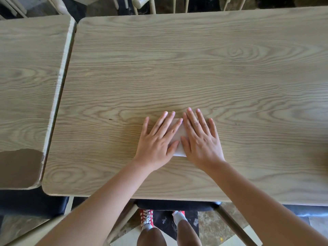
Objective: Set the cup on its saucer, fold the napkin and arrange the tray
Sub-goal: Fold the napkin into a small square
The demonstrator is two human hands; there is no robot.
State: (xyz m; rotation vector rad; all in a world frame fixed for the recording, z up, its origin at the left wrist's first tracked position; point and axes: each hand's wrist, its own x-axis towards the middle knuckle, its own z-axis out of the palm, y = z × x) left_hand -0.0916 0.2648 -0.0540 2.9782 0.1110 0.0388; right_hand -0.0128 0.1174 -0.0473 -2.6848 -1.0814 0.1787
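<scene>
A small white folded napkin (178, 137) lies flat on the wooden table (195, 68), near its front edge. My left hand (156, 141) lies flat on the napkin's left part, fingers spread. My right hand (200, 139) lies flat on its right part, fingers spread too. Only a narrow strip of the napkin shows between the two hands. Neither hand grips anything. No cup, saucer or tray is in view.
A second wooden table (30, 86) stands to the left, across a narrow gap, with a chipped front corner. Chair backs (147, 4) line the far edge. A dark chair seat (177, 205) sits under the front edge.
</scene>
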